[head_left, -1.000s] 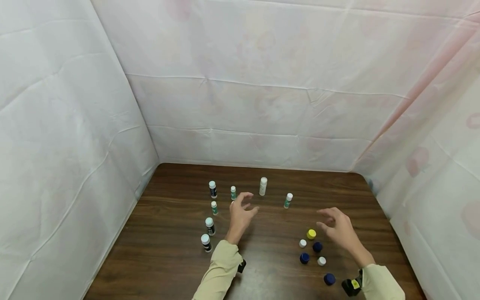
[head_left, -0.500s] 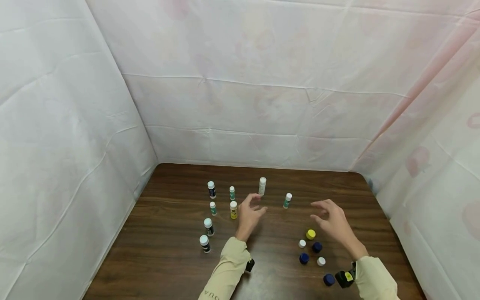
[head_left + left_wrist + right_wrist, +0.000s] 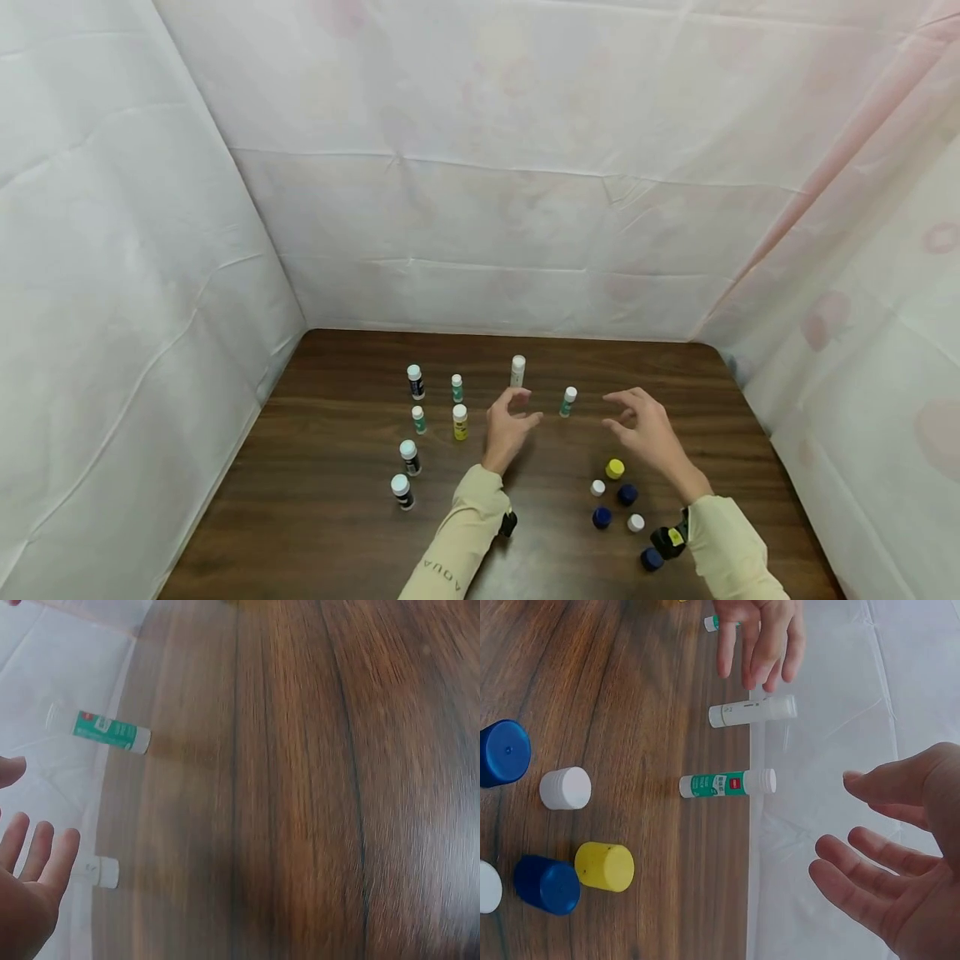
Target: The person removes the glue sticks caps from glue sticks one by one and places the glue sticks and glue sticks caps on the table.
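Observation:
My left hand (image 3: 508, 429) hovers over the table with loosely bent, parted fingers and holds nothing. Just beyond its fingertips stands a white stick tube (image 3: 517, 371), its foot partly hidden by the hand in the head view. Between my two hands an upright green-labelled glue stick (image 3: 567, 402) has a white top; the right wrist view shows its label clearly (image 3: 720, 784). To the right of it, my right hand (image 3: 648, 433) hangs in the air, thumb and fingers spread, touching nothing. Below that hand lie a yellow cap (image 3: 615, 468), white caps (image 3: 597, 488) and dark blue caps (image 3: 627, 495).
Left of my left hand stand a yellow-labelled tube (image 3: 460, 423), two small green-labelled sticks (image 3: 457, 388) and several dark-labelled tubes (image 3: 409, 457). White cloth walls (image 3: 480, 292) enclose the wooden table (image 3: 322, 517) at the back and sides.
My left hand has moved right, away from the yellow-labelled tube, uncovering it. My right hand has moved left and a little farther forward, closer to the green-labelled glue stick.

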`<state>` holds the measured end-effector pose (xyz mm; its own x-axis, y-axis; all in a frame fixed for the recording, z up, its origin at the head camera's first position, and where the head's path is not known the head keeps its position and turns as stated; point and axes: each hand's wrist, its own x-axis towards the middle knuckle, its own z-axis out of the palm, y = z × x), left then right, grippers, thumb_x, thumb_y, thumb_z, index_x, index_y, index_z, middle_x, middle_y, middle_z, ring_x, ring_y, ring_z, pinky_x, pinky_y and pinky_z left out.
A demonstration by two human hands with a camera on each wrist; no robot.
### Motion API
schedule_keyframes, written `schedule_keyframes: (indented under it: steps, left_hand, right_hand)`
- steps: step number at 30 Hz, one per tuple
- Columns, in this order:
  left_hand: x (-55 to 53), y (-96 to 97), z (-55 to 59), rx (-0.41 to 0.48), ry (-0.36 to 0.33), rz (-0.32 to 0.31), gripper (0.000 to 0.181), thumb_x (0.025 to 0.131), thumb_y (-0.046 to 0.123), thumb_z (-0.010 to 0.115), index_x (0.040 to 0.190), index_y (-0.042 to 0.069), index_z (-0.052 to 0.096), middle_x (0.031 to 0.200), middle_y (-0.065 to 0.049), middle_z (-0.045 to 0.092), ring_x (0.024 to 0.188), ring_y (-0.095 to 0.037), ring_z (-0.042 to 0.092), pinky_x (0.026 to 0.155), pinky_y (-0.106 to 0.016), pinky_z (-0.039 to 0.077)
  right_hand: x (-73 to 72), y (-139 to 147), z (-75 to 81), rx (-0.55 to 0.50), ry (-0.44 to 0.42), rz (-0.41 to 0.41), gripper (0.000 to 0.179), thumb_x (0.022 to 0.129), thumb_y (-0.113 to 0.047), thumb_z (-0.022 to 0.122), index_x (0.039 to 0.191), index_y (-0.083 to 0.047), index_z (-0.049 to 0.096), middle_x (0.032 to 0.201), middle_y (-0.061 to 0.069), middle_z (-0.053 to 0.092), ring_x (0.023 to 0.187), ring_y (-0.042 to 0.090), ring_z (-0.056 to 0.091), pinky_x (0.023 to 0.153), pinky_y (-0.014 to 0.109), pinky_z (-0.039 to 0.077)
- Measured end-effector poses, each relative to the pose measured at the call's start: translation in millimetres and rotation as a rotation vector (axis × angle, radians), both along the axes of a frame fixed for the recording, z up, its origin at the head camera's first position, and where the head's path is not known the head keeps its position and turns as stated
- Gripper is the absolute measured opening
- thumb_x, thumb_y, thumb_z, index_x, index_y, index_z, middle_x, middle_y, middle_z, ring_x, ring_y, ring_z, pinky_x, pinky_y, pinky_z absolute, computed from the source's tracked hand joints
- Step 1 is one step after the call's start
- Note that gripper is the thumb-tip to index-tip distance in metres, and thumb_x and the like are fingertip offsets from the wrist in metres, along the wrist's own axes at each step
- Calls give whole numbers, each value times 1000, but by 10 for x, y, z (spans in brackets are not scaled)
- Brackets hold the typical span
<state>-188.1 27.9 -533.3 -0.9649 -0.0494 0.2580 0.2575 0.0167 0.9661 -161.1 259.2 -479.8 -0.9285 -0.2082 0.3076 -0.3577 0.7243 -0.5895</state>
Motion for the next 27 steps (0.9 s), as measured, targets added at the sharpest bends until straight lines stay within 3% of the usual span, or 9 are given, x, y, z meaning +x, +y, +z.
schedule_keyframes:
  steps: [9, 12, 16, 19, 27]
  left_hand:
    - [-184, 158, -366, 12, -35, 30, 35, 71, -6, 76, 104, 1, 65, 104, -17, 64, 101, -44, 58, 78, -53, 52]
    - [-237, 205, -424, 11, -34, 32, 35, 71, -3, 78, 103, 4, 66, 103, -13, 65, 101, -42, 59, 78, -48, 54]
    - [-269, 252, -451, 8, -37, 26, 34, 71, -2, 79, 102, 6, 66, 102, -9, 66, 101, -40, 59, 77, -43, 55]
    - [-276, 287, -452, 12, -31, 24, 34, 71, -5, 78, 102, 4, 66, 102, -14, 66, 100, -42, 58, 77, -44, 55]
    - [-251, 330, -314, 25, -17, 12, 35, 68, -10, 77, 100, -4, 64, 100, -21, 65, 95, -43, 60, 76, -55, 52]
  right_hand:
    - [-124, -105, -43, -23, -26, -9, 36, 78, -3, 75, 112, -6, 65, 103, 12, 58, 71, 15, 60, 60, 31, 52]
    - [-162, -124, -46, -22, -27, -10, 36, 78, -3, 75, 112, -6, 65, 103, 13, 58, 71, 14, 60, 59, 29, 51]
    - [-207, -141, -59, -29, -38, -14, 36, 78, -1, 75, 112, -5, 65, 103, 13, 57, 71, 15, 60, 59, 29, 52]
    - [-235, -150, -76, -35, -63, -18, 36, 78, -1, 75, 113, -4, 65, 104, 12, 57, 72, 16, 60, 60, 30, 52]
    - [-299, -185, -108, -40, -90, -6, 36, 80, -2, 73, 114, -5, 64, 105, 13, 56, 73, 20, 60, 58, 29, 51]
